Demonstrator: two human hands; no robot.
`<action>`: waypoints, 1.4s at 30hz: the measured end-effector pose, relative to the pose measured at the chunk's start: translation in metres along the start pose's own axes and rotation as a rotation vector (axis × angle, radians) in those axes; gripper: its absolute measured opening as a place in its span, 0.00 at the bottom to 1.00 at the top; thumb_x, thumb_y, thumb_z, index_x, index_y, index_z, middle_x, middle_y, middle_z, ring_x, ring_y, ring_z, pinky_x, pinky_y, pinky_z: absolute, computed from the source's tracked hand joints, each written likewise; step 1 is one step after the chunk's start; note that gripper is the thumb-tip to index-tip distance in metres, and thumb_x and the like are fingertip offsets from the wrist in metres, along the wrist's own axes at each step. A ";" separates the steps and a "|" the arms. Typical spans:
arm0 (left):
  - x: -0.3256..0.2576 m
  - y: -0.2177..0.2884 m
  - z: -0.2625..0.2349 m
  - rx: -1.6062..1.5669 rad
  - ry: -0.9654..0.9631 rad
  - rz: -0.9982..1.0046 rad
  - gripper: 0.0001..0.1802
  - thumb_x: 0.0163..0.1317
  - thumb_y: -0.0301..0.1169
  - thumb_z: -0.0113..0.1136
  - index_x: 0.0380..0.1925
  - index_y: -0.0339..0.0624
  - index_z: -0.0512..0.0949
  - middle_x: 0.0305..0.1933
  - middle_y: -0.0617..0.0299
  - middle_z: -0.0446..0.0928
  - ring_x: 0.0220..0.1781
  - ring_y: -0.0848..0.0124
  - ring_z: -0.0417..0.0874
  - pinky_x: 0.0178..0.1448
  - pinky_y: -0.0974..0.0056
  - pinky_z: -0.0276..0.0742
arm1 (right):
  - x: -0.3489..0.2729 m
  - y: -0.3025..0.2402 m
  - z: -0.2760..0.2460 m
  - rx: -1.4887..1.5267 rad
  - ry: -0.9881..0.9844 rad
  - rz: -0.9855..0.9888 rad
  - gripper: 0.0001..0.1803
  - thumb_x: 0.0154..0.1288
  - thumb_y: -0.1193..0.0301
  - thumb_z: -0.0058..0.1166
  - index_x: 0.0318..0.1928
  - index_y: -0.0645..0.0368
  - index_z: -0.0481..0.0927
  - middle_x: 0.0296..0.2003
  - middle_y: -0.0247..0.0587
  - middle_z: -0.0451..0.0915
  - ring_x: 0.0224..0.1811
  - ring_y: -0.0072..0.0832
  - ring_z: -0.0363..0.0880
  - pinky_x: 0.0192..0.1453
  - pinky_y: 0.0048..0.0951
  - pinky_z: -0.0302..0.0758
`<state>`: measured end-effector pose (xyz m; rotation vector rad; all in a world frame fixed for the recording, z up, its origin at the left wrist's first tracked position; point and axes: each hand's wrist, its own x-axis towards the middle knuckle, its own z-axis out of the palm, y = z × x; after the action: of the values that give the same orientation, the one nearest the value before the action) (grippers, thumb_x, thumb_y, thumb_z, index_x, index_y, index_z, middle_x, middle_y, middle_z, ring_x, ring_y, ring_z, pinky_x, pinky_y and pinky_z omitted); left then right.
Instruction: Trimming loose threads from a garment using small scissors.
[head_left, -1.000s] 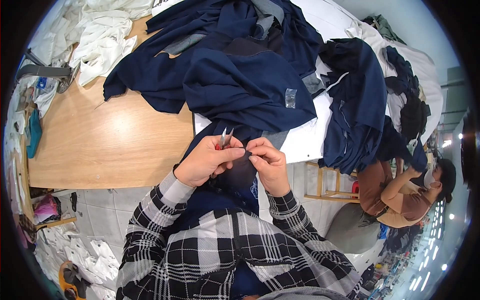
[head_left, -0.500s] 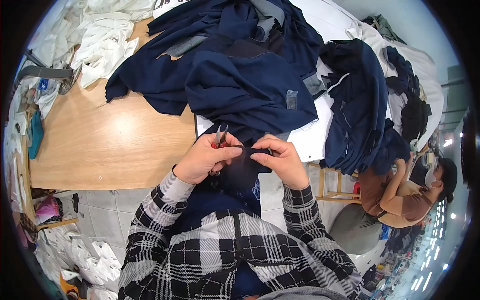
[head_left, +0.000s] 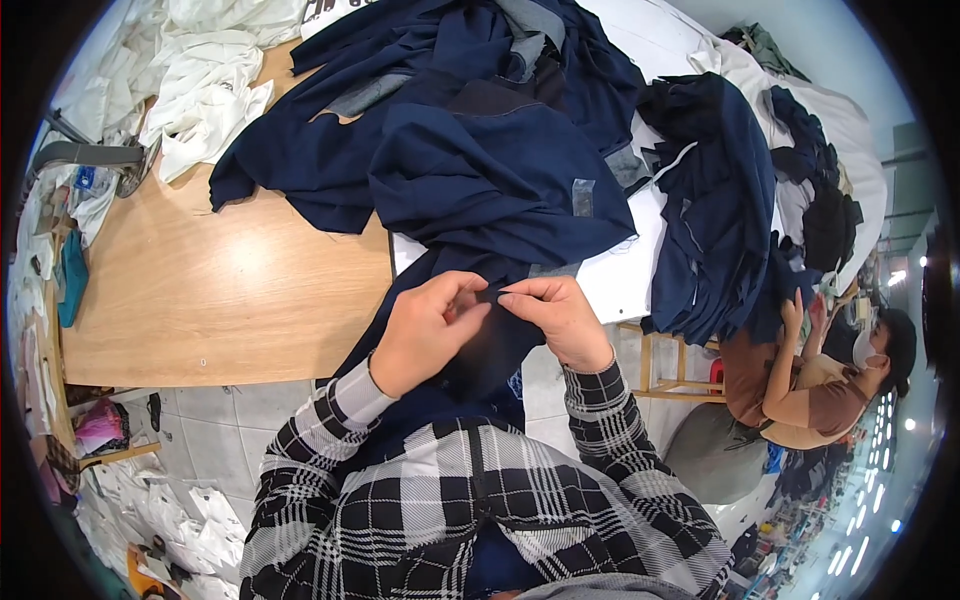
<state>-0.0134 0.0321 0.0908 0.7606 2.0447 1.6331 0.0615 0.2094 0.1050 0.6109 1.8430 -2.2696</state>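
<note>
Dark navy cloth [head_left: 470,365] hangs from the table edge over my lap, between my two hands. My right hand [head_left: 565,318] is closed, its thumb and forefinger pinching a bit of this cloth at the top. Beside it on the left, my left hand [head_left: 425,335] has its thumb and bent forefinger apart, close to the pinched spot. Nothing shows between them, though its lower fingers are hidden from view. Just beyond my hands a large navy garment [head_left: 490,180] lies heaped on the table, with a small clear patch [head_left: 583,198] on it.
To the left spreads the wooden tabletop [head_left: 220,290]. White cloth [head_left: 205,100] is piled at the far left, and more navy garments [head_left: 710,210] drape at the right. A co-worker [head_left: 810,390] sits at the right near a wooden stool [head_left: 665,365].
The red-handled snips that stood in my left hand are out of sight. That hand's thumb has come away from the cloth. More dark cloth now hangs to its left.
</note>
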 end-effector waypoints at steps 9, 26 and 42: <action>0.012 0.003 -0.013 -0.754 -0.252 -0.510 0.12 0.58 0.25 0.62 0.42 0.37 0.76 0.23 0.73 0.68 0.17 0.86 0.62 0.17 0.79 0.51 | -0.001 0.001 -0.008 0.226 -0.054 0.078 0.07 0.59 0.78 0.56 0.37 0.68 0.82 0.32 0.38 0.83 0.33 0.19 0.80 0.41 0.16 0.74; 0.009 -0.008 -0.012 -0.789 -0.288 -0.632 0.06 0.57 0.24 0.61 0.35 0.35 0.78 0.17 0.70 0.70 0.14 0.84 0.63 0.17 0.78 0.54 | 0.001 0.009 -0.004 0.089 -0.111 0.067 0.07 0.60 0.76 0.56 0.37 0.67 0.82 0.31 0.32 0.80 0.32 0.14 0.75 0.40 0.14 0.71; 0.009 -0.006 -0.015 -0.861 -0.285 -0.670 0.06 0.57 0.23 0.61 0.35 0.35 0.78 0.19 0.69 0.71 0.15 0.84 0.64 0.17 0.78 0.56 | 0.001 0.013 -0.009 0.178 -0.176 0.106 0.08 0.60 0.77 0.56 0.39 0.68 0.81 0.32 0.33 0.81 0.32 0.13 0.76 0.39 0.13 0.72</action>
<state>-0.0306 0.0250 0.0882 -0.0175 1.0320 1.6246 0.0667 0.2153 0.0917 0.5012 1.5057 -2.3496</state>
